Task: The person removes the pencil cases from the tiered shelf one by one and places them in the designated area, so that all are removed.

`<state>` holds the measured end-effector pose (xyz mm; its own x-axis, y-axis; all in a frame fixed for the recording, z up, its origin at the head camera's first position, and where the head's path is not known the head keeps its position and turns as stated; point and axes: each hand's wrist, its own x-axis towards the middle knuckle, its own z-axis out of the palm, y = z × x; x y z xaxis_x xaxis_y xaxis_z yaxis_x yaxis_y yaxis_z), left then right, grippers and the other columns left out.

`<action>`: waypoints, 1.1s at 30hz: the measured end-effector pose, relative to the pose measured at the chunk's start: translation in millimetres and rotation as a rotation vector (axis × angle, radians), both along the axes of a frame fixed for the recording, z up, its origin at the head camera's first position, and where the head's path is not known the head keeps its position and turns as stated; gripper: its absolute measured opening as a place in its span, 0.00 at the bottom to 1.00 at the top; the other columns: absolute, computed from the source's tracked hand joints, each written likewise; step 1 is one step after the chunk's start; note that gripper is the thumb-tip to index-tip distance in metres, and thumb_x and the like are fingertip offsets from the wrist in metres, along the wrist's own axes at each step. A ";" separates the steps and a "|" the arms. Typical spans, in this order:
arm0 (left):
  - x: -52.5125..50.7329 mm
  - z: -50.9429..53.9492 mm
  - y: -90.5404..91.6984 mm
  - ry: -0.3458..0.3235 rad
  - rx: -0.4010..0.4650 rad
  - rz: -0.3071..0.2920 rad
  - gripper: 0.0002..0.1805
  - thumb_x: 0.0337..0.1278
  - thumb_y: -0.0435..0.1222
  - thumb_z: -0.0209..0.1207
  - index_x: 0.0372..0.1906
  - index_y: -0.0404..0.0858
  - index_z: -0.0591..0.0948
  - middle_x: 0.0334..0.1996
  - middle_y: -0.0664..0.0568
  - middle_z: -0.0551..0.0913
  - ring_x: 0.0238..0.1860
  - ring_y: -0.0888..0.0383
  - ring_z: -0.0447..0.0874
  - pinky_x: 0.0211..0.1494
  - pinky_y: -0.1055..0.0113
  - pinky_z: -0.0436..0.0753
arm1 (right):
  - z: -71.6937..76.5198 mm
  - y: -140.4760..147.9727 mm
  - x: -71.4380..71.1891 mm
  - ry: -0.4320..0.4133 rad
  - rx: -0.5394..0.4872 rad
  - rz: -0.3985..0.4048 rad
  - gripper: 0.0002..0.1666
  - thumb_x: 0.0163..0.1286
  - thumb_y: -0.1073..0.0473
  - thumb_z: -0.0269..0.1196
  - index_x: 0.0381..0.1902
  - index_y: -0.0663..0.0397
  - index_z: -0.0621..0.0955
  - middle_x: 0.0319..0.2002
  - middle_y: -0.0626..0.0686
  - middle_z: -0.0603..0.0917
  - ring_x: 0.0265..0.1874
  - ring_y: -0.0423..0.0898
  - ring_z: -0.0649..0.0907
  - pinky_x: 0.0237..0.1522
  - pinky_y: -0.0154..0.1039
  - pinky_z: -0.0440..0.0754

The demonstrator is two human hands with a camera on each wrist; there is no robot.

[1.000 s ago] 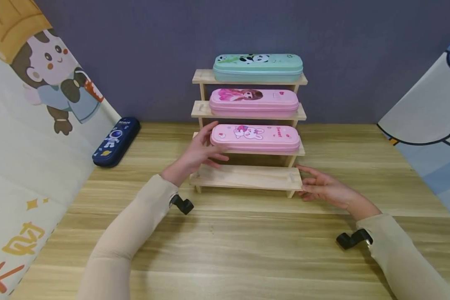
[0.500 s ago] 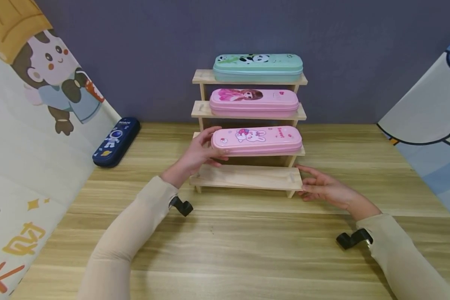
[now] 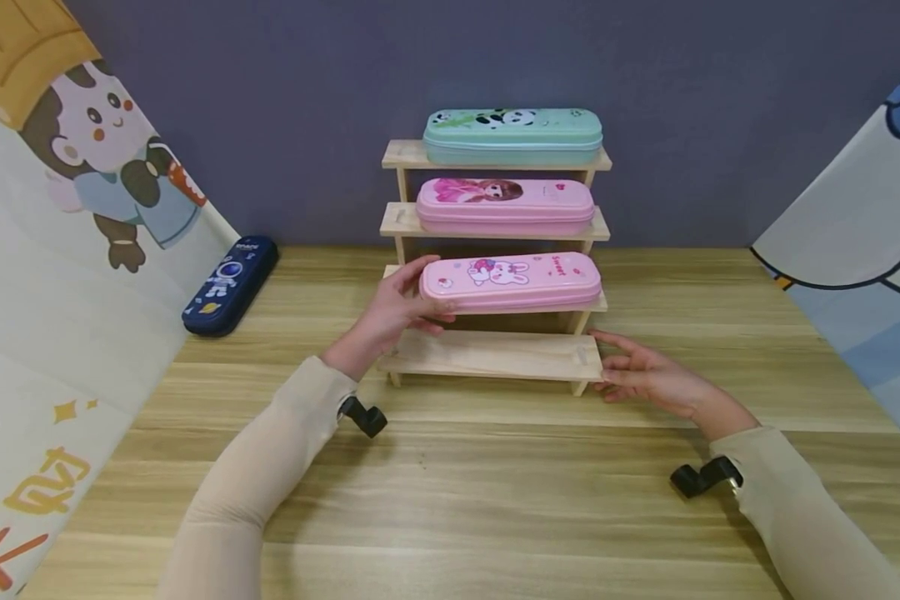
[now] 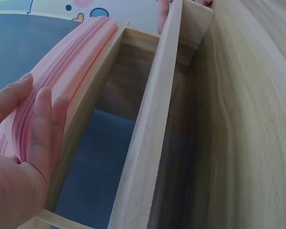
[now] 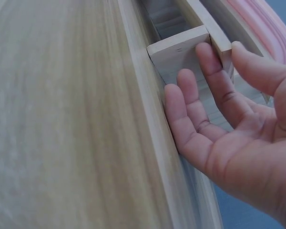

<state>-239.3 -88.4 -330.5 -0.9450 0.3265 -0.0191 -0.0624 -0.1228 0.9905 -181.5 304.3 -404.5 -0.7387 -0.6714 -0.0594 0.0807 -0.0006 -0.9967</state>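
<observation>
A pink pencil case point(image 3: 461, 293) with a bunny and "Sweet" lettering lies on the second-lowest step of a four-tier wooden stand point(image 3: 487, 354). My left hand point(image 3: 386, 312) grips its left end, thumb in front and fingers around the end. The left wrist view shows the zipper of this pencil case point(image 4: 62, 67) between the fingers of my left hand point(image 4: 24, 176). At the stand's lower right, my right hand point(image 3: 656, 383) holds the end of the bottom step. Up close, the thumb of my right hand point(image 5: 248, 119) lies on the board's edge, with a finger against the leg below.
Higher on the stand are a pink pencil case with a doll picture point(image 3: 506, 217) and a mint panda pencil case point(image 3: 513, 146). A navy space pencil case point(image 3: 231, 287) rests at the table's left edge. A dark wall point(image 3: 682, 125) rises behind the wooden table point(image 3: 450, 500).
My left fingers have closed on the bunny pencil case, and it has shifted slightly toward me and tilted a little. My right hand stays at the bottom step.
</observation>
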 end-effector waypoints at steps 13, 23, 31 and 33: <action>4.0 -1.6 -4.9 0.012 0.076 0.067 0.42 0.54 0.15 0.62 0.74 0.38 0.63 0.66 0.41 0.68 0.28 0.52 0.88 0.31 0.60 0.90 | 2.1 -0.1 0.4 0.003 0.012 0.001 0.42 0.78 0.69 0.50 0.79 0.58 0.40 0.51 0.50 0.83 0.49 0.46 0.83 0.49 0.41 0.85; 10.6 1.8 -18.7 0.032 0.066 0.089 0.43 0.51 0.15 0.63 0.73 0.39 0.66 0.66 0.41 0.69 0.30 0.50 0.88 0.36 0.56 0.90 | 1.2 -0.3 0.0 -0.006 0.016 0.002 0.43 0.78 0.69 0.50 0.79 0.60 0.38 0.51 0.50 0.83 0.49 0.46 0.83 0.49 0.41 0.85; 18.8 7.6 -34.1 0.078 0.077 0.105 0.44 0.49 0.13 0.62 0.73 0.34 0.64 0.64 0.45 0.68 0.30 0.52 0.88 0.35 0.59 0.90 | 1.8 -0.1 -0.2 -0.014 0.010 0.004 0.42 0.79 0.69 0.49 0.79 0.58 0.39 0.51 0.50 0.83 0.49 0.46 0.83 0.49 0.41 0.85; 20.1 8.4 -38.4 0.085 0.078 0.110 0.43 0.49 0.13 0.62 0.73 0.33 0.63 0.62 0.45 0.68 0.30 0.52 0.88 0.35 0.59 0.90 | 1.9 -0.1 -0.4 -0.013 0.009 0.004 0.42 0.79 0.70 0.49 0.79 0.58 0.39 0.51 0.50 0.83 0.49 0.46 0.83 0.49 0.41 0.85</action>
<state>-219.2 -126.8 -322.1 -0.9724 0.2180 0.0838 0.0393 -0.2011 0.9788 -181.9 304.2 -402.6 -0.7350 -0.6739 -0.0750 0.0940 0.0083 -0.9955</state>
